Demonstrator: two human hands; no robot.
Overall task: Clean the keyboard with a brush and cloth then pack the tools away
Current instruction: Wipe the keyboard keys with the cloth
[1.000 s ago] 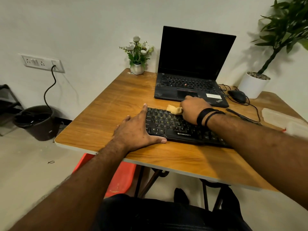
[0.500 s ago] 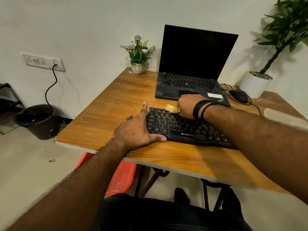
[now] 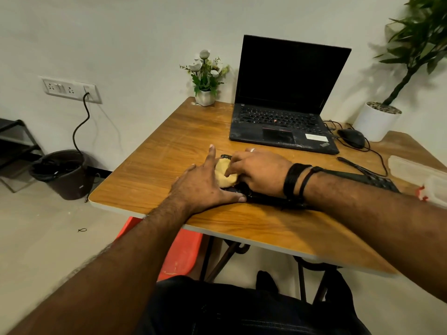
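R hand [image 3: 260, 171] grip pinches cloth [image 3: 223, 174] at keyboard [image 3: 372, 178] left edge; L hand [image 3: 203, 184] flat.

Your tabletop [image 3: 154, 165] is wood-grain laminate, semi-gloss, with a pale smooth edge band. The cloth [image 3: 223, 174] you're using is soft yellow fabric, fuzzy and matt. The keyboard [image 3: 377, 181] is matt black plastic. The laptop [image 3: 285, 122] has a matt black shell, dusty and smudged near the trackpad, and a glossy dark screen. The mouse [image 3: 352, 137] is smooth black plastic with a slight sheen. The container [image 3: 411, 169] at your right is cloudy translucent plastic. The big plant pot [image 3: 375, 124] looks smooth, white and matt. The bin [image 3: 64, 175] is dark plastic. The chair seat [image 3: 183, 252] below is glossy red plastic, scuffed.
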